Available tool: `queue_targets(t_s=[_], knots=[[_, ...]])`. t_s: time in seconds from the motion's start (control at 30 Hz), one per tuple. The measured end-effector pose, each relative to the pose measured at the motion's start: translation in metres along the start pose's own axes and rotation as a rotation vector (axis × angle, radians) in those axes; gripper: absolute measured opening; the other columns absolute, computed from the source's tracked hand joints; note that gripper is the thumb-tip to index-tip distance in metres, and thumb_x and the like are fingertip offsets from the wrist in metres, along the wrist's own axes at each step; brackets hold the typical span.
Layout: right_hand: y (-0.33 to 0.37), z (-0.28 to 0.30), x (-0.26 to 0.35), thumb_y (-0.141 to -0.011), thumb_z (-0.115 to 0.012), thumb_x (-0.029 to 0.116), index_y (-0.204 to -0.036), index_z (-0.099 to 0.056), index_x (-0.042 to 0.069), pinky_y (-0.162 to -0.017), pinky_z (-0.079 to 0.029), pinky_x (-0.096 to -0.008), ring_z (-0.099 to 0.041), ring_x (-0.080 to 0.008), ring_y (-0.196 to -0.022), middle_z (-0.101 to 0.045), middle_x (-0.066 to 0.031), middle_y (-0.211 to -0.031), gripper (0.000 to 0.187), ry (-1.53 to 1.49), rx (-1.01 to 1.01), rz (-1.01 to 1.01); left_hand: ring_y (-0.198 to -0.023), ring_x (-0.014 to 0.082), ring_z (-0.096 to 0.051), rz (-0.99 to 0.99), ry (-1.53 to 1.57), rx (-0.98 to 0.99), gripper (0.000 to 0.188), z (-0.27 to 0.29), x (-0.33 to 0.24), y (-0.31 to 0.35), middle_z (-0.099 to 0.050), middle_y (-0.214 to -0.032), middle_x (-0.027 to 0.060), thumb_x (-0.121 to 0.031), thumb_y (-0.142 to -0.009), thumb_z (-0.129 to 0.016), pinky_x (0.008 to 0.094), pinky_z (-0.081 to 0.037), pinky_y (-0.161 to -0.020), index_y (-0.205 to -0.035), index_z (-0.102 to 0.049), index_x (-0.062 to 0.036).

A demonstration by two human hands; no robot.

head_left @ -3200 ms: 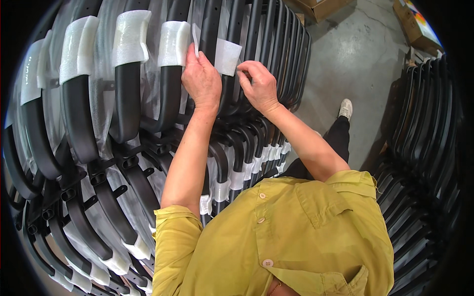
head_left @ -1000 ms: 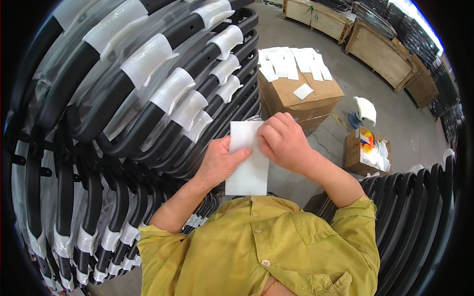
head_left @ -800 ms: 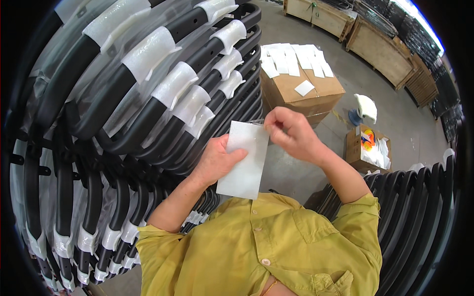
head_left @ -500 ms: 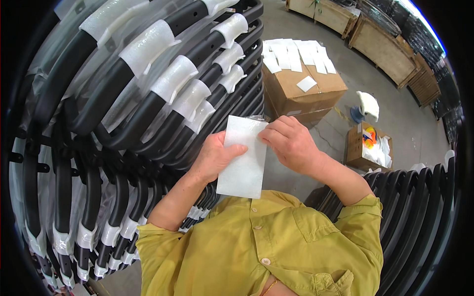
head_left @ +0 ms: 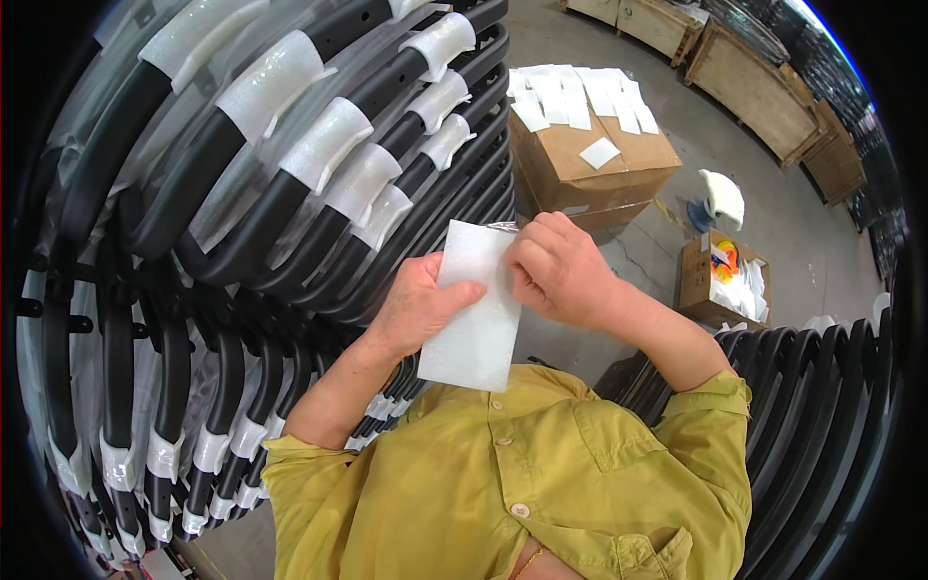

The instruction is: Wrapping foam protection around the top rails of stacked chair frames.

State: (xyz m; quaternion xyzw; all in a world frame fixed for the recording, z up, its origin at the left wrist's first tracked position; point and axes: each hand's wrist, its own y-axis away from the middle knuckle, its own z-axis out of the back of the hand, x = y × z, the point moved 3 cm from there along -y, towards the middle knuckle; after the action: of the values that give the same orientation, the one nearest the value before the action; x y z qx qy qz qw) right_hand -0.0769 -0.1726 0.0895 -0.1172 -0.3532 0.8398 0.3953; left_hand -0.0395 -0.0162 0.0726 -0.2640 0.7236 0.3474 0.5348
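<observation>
A white foam sheet (head_left: 469, 329), rectangular and flat, is held upright in front of my chest. My left hand (head_left: 425, 304) grips its left edge, with the thumb lying across the front and the fingers hidden behind. At the upper right corner, my right hand (head_left: 561, 271) is closed in a pinch, its fingers curled against the sheet's edge. A shiny strip of clear film (head_left: 503, 227) shows along the top edge and runs to my right fingers. What exactly lies between those fingertips is mostly covered.
Stacked black curved metal tubes (head_left: 232, 261) with white foam wraps (head_left: 329, 145) fill the left side. A cardboard box (head_left: 599, 179) topped with white foam sheets (head_left: 570, 92) stands ahead. A smaller open box (head_left: 696, 280) and more black tubes (head_left: 802, 387) are at right.
My right hand has shifted slightly left and curled tighter at the sheet's corner. More of the shiny film shows at the top edge. The left hand keeps its hold.
</observation>
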Motion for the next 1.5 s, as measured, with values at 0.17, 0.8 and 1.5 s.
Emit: queue_targets(t_s=[0.17, 0.8, 1.5], knots=[[0.003, 0.002, -0.01, -0.067, -0.055, -0.001, -0.072, -0.048, 0.003, -0.054, -0.039, -0.028, -0.046, -0.0167, -0.059, -0.046, -0.0049, -0.064, 0.009, -0.548, 0.153, -0.306, -0.073, 0.009, -0.057, 0.041, -0.057, 0.082, 0.023, 0.004, 0.005, 0.002, -0.061, -0.085, 0.0054, -0.006, -0.073, -0.056, 0.0244, -0.047, -0.066, -0.094, -0.057, 0.0036], [0.048, -0.008, -0.048, -0.079, -0.054, 0.012, -0.081, -0.058, -0.001, -0.059, -0.043, -0.0251, -0.052, -0.0129, -0.067, -0.055, -0.0045, -0.073, 0.013, -0.875, 0.234, -0.884, -0.069, 0.01, -0.057, 0.357, -0.411, 0.184, 0.026, 0.04, 0.028, -0.001, -0.061, -0.079, 0.0056, -0.006, -0.066, -0.058, 0.0244, -0.047, -0.065, -0.09, -0.059, 0.0031], [0.072, -0.033, -0.026, -0.077, -0.058, 0.006, -0.074, -0.058, 0.003, -0.057, -0.038, -0.0229, -0.048, -0.0097, -0.061, -0.055, -0.0022, -0.068, 0.004, -1.604, 0.288, -1.105, -0.073, 0.0082, -0.057, 0.421, -0.354, 0.392, 0.026, 0.026, 0.035, 0.009, -0.061, -0.085, 0.0057, -0.006, -0.069, -0.061, 0.0233, -0.046, -0.068, -0.093, -0.058, 0.0021]])
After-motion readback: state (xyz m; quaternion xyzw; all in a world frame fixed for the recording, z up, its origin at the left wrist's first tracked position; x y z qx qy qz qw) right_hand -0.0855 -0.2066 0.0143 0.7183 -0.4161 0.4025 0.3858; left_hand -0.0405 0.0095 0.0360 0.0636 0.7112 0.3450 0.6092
